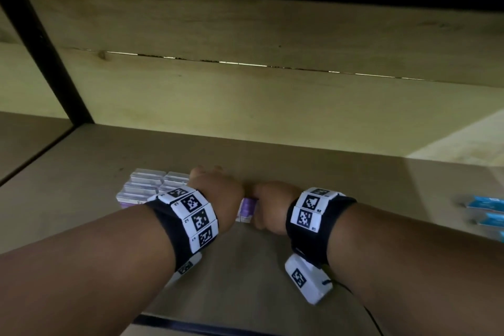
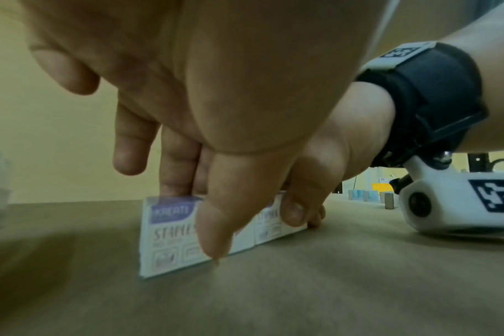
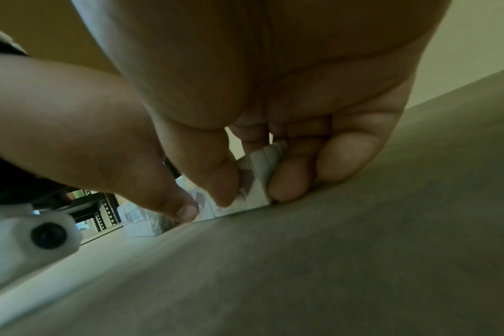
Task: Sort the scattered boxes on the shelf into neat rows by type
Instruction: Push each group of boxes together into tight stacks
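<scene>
Two white-and-purple staples boxes (image 2: 170, 238) stand side by side on the wooden shelf (image 1: 327, 177), showing as a purple strip (image 1: 246, 210) between my hands in the head view. My left hand (image 1: 215, 194) pinches the left box, thumb in front and fingers behind (image 2: 196, 216). My right hand (image 1: 272, 204) pinches the right end of the row (image 3: 256, 191) between thumb and curled fingers. A block of the same staples boxes (image 1: 152, 185) lies just left of my left hand, partly hidden by the wrist.
Several blue boxes (image 1: 488, 210) lie at the shelf's right edge. A wooden back panel (image 1: 272, 95) closes the shelf behind, and a black upright post (image 1: 49, 63) stands at the left. The shelf's front edge (image 1: 191, 322) runs below my forearms.
</scene>
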